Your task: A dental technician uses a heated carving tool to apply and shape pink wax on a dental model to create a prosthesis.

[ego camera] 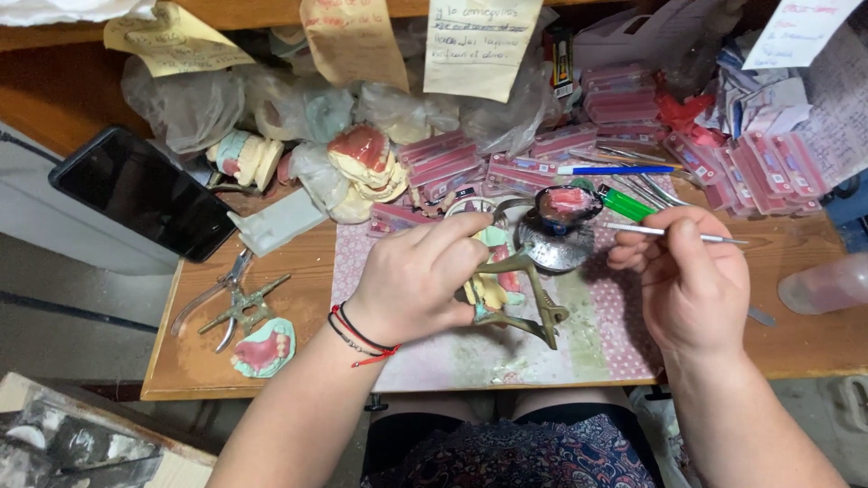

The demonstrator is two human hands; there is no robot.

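My left hand (416,276) grips a brass-coloured dental articulator (529,303) that carries a plaster and pink wax denture model (495,282), held just above the dotted pink mat (606,339). My right hand (687,271) pinches a thin metal wax instrument (714,238), its tip pointing left toward a small round dish of pink wax (567,203). That dish sits on a round metal stand (553,248) just behind the articulator.
A dark phone (145,192) lies at the left. Pliers (217,289), a second small articulator (246,309) and a pink denture cast (264,348) rest near the table's front left. Bagged plaster models, pink tooth-card boxes (624,99), a green lighter (626,204) and a blue pen (619,170) crowd the back.
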